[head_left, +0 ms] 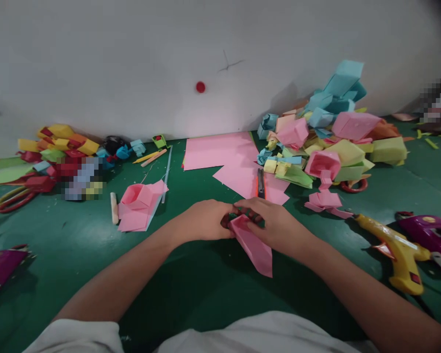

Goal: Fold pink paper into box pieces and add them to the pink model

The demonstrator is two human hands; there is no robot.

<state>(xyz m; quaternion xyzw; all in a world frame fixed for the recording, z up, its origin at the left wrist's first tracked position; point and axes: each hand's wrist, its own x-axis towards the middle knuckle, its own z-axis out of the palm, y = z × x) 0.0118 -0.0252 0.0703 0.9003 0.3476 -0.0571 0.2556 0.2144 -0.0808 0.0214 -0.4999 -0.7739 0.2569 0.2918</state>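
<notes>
Both hands meet at the middle of the green table over a folded piece of pink paper point(255, 249). My right hand point(270, 218) is closed on its upper part, with the thumb and fingers bent round it. My left hand point(215, 219) is closed at the paper's upper left edge, its fingertips curled in and partly hidden. The paper's long pointed end hangs down towards me. Just beyond the hands lie loose pink sheets point(238, 177) and an orange and black box cutter point(260, 184).
A large heap of folded paper pieces point(347, 152) stands back right, near a yellow glue gun point(395, 252). More folded pieces point(61, 142) and scissors point(16, 198) are at left. A folded pink piece point(137, 201) lies beside a glue stick point(114, 208). A white wall point(132, 63) bounds the table.
</notes>
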